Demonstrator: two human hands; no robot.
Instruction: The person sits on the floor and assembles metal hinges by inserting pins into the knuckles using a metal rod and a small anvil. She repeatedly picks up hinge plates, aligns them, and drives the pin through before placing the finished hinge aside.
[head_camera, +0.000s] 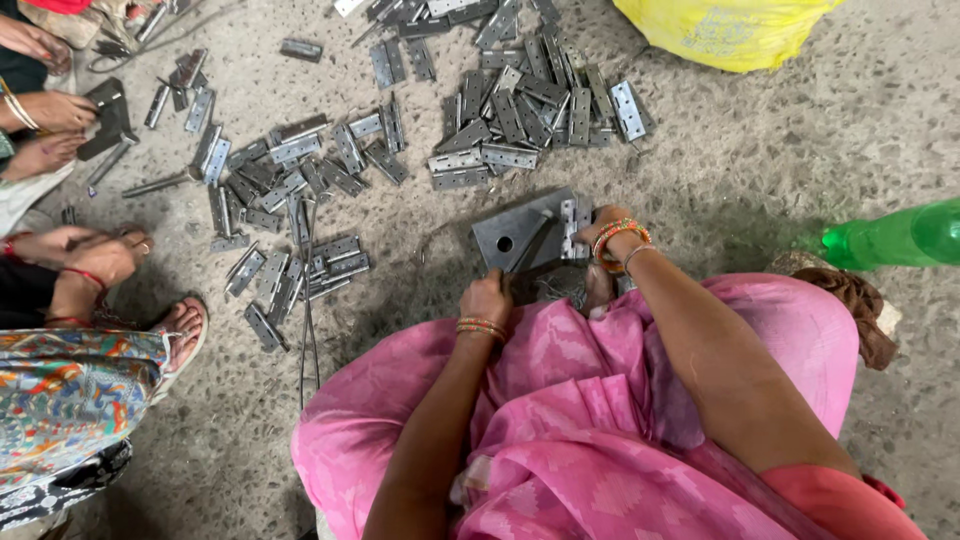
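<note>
I sit on a concrete floor in pink cloth. My left hand (486, 298) is closed around the handle of a dark metal hammer (530, 252) whose head reaches up over a grey steel block (512, 232) with a round hole. My right hand (598, 232), with bangles at the wrist, holds a shiny metal hinge (573, 218) upright against the block's right edge. A thin pin stands by the hinge.
Several loose grey hinges lie in heaps at the top centre (520, 110) and to the left (290, 190). Other people's hands (95, 255) and a sandalled foot (185, 325) are at the left. A green bottle (895, 235) lies right; a yellow bag (725, 30) sits top right.
</note>
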